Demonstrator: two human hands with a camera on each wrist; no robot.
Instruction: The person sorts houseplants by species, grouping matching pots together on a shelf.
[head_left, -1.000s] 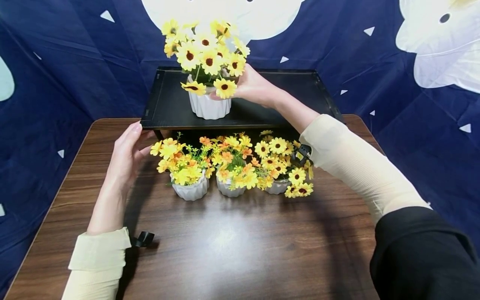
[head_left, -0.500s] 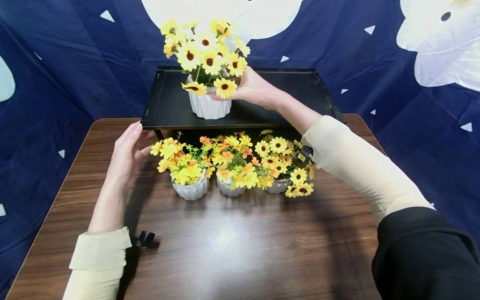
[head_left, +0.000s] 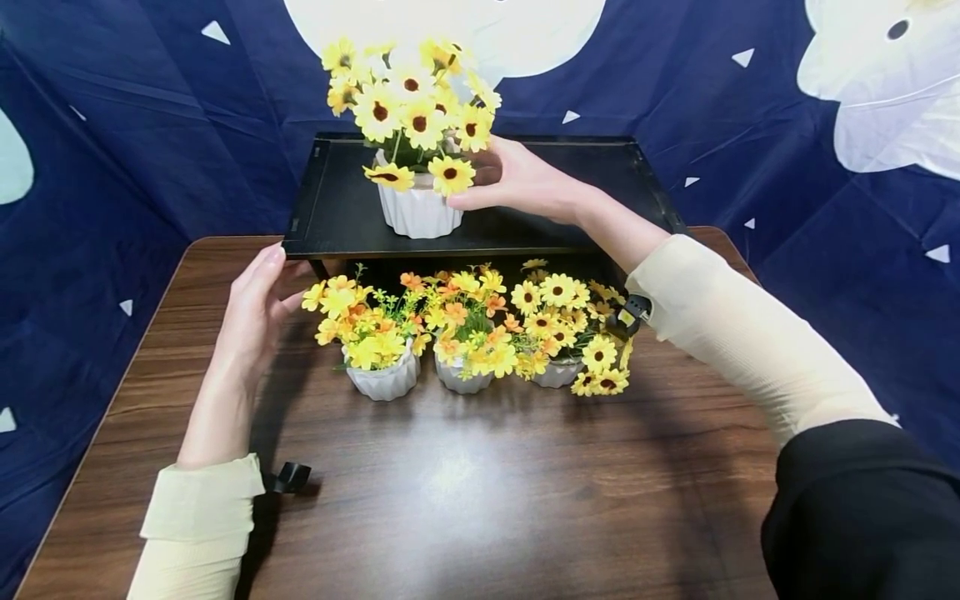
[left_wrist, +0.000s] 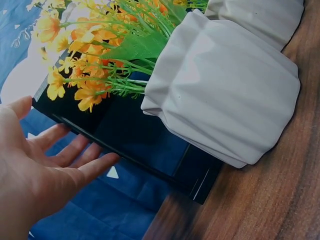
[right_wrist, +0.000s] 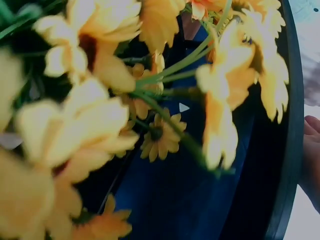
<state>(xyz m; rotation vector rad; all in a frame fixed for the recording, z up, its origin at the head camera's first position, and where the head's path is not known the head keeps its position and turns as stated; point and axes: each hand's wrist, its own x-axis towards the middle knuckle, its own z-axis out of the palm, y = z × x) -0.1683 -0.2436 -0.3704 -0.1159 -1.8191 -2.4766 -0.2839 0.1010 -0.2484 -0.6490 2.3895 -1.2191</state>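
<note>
A white fluted flowerpot (head_left: 420, 210) with yellow, dark-centred daisies (head_left: 420, 121) stands on the left part of a black shelf (head_left: 547, 200). My right hand (head_left: 528, 183) is at its right side, thumb tip at the pot's wall, fingers curved loosely and partly hidden behind the blooms. My left hand (head_left: 255, 292) touches the shelf's front left corner with the thumb. In the left wrist view its fingers (left_wrist: 95, 167) lie fairly straight and spread along the shelf's side. Daisies (right_wrist: 220, 95) fill the right wrist view, where the right hand is not seen holding anything.
Under the shelf's front edge stand three more white pots in a row: a left pot (head_left: 384, 375), a middle pot (head_left: 459, 379) and a right pot (head_left: 557, 373), their flowers close together. The brown wooden table (head_left: 450, 500) lies before a blue patterned cloth (head_left: 150, 125).
My right hand has loosened from the pot and drawn back to the right, with a gap now showing between palm and pot. The pot and left hand have stayed put.
</note>
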